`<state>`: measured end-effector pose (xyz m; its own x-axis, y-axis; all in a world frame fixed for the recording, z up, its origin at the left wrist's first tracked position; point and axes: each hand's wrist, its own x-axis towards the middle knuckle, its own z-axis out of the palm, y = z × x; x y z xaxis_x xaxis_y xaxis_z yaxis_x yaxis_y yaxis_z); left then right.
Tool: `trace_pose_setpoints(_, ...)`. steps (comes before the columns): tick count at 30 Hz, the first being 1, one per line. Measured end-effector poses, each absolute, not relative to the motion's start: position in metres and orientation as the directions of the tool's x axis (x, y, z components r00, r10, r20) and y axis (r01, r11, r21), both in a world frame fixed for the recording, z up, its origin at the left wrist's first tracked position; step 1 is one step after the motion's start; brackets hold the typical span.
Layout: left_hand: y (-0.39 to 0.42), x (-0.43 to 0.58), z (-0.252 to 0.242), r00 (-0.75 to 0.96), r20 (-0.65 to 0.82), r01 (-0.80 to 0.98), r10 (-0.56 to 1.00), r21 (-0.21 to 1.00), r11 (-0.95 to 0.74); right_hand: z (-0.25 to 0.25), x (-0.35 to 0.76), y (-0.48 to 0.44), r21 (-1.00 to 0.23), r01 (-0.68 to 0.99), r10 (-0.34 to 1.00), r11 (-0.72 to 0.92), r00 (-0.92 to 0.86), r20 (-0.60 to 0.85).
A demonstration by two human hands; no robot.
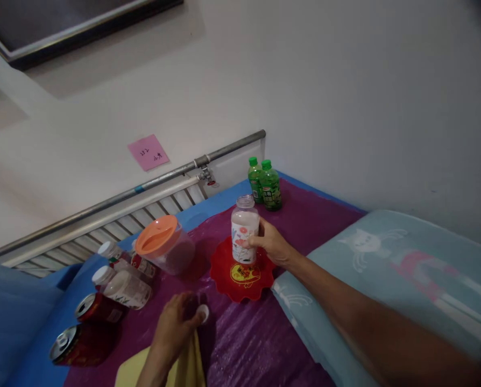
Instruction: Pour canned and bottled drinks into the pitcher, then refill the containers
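Overall, purple covering [244, 344]: creased, it could unsteady anything standing on it; it spreads beneath the right fingers [256, 242] and left fingers [196, 321].
Pale blue pillow [369, 269]: soft, so the right forearm leaning into it might jog the grip; it lies rightward of the right fingers.
Orange-lidded tub [179, 253]: a careless outward sweep could knock it; it stands just beyond the left fingers.
Red scalloped dish [220, 269]: an off-centre base could slip against its rim; it sits below the right fingers, though whether the bottle touches it is unclear.
Patterned bottle [243, 231]: its mouth is uncapped, so tilting or a loosening hold could spill any contents; upright, it lies inside the right fingers, which are closed around its side, thumb across the near face.
Green bottles [271, 188]: a push forward could topple them; they stand just beyond the right fingers.
White cap [203, 314]: a nudge could send it rolling; it is at the left thumb's tip, the left fingers bent and partly spread; whether they grip it, I cannot tell.
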<state>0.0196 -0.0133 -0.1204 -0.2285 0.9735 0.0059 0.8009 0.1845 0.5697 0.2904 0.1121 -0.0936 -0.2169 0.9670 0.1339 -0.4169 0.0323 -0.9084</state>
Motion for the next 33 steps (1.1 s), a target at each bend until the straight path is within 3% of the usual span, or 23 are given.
trace_pose_setpoints(4, -0.017, 0.043, -0.131, -0.133, -0.08, 0.849, 0.988, 0.506, 0.155, -0.097, 0.29, 0.112, -0.915, -0.402, 0.968, 0.029, -0.218, 0.126)
trace_pose_setpoints(10, -0.015, 0.039, -0.131, -0.15, -0.115, 0.853, 0.982, 0.486, 0.188, -0.096, 0.291, 0.111, -0.934, -0.354, 0.964, 0.051, -0.228, 0.139)
trace_pose_setpoints(12, -0.011, 0.042, -0.116, -0.165, -0.058, 0.766, 0.985, 0.622, 0.165, -0.094, 0.29, 0.109, -0.942, -0.333, 0.959, 0.053, -0.246, 0.141)
trace_pose_setpoints(15, 0.001, 0.062, -0.078, -0.207, 0.07, 0.434, 0.976, 0.9, 0.027, -0.091, 0.287, 0.103, -0.956, -0.282, 0.946, 0.082, -0.279, 0.163)
trace_pose_setpoints(19, 0.024, 0.1, -0.029, -0.238, 0.164, 0.2, 0.957, 0.973, -0.116, -0.09, 0.285, 0.095, -0.96, -0.056, 0.908, 0.275, -0.314, 0.278)
trace_pose_setpoints(24, 0.044, 0.119, -0.01, -0.129, 0.348, 0.427, 0.929, 0.865, -0.265, -0.092, 0.286, 0.094, -0.865, 0.189, 0.865, 0.464, -0.309, 0.396)
trace_pose_setpoints(33, 0.056, 0.108, 0.003, 0.068, 0.348, 0.609, 0.935, 0.728, -0.315, -0.096, 0.292, 0.1, -0.701, 0.341, 0.778, 0.626, -0.328, 0.536)
